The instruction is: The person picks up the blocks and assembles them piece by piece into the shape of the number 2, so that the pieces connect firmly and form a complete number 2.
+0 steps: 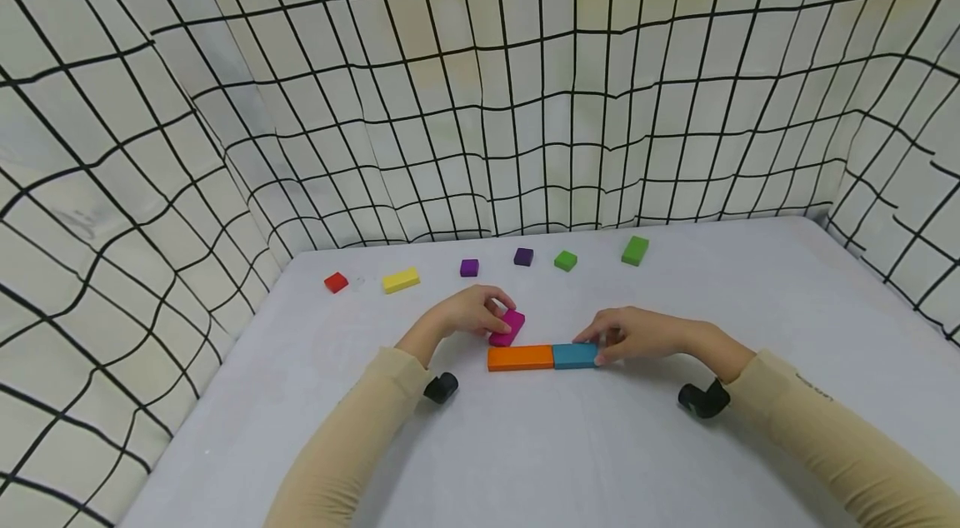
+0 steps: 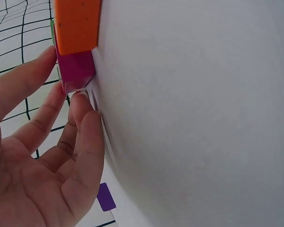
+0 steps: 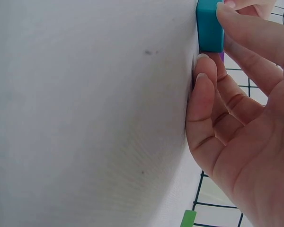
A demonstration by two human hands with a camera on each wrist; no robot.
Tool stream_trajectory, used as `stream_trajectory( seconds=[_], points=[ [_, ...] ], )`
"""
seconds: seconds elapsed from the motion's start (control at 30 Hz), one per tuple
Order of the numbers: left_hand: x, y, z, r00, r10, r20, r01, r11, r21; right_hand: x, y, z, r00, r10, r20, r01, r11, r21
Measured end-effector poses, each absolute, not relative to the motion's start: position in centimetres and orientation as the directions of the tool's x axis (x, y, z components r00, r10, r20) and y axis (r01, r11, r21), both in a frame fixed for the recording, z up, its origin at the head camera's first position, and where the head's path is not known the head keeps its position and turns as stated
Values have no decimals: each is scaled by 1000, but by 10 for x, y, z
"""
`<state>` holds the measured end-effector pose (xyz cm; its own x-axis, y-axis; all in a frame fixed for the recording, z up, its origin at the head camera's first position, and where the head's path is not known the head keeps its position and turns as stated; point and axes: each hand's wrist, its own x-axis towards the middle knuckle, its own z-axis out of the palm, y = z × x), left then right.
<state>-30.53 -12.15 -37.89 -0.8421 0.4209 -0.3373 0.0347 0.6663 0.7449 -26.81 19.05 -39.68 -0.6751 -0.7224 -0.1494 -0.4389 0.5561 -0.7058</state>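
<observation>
At table centre, the left hand [image 1: 468, 313] pinches a magenta block [image 1: 507, 327] lying just behind the orange block [image 1: 521, 358]. The right hand [image 1: 630, 334] grips the teal block [image 1: 575, 356], which butts end to end against the orange one.

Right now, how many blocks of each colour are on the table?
Red block: 1
Yellow block: 1
Purple blocks: 2
Green blocks: 2
Pink block: 1
Orange block: 1
Blue block: 1
Total: 9
</observation>
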Motion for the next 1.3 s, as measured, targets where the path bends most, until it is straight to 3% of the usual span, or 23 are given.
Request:
stream_trajectory(
  seconds=[1.3],
  points=[
    [-307,-121,-380,-838,415,-354,55,710,702,-268,191,-396,-668,-729,-149,-446,553,-703]
  ],
)
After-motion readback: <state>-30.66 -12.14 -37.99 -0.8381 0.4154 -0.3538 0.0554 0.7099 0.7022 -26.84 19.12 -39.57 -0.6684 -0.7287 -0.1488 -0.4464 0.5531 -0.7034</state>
